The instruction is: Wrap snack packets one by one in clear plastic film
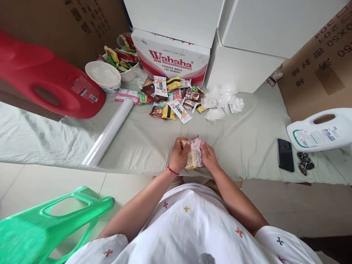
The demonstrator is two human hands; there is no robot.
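Note:
My left hand [178, 154] and my right hand [209, 157] are both closed around a small clear plastic bag of snack packets [194, 154], held just above the near edge of the grey-green cloth-covered surface [247, 146]. A red string sits on my left wrist. Further back lies a loose pile of snack packets [172, 97], and to its right a heap of empty clear plastic bags [221, 101].
A roll of clear film [110, 132] lies left of centre. A red jug [41, 79], white bowls [103, 75], a Wahaha carton [170, 58] and white boxes [242, 66] stand behind. A black phone [285, 154], keys [304, 163] and a white jug [321, 132] lie right. A green stool [55, 220] is near left.

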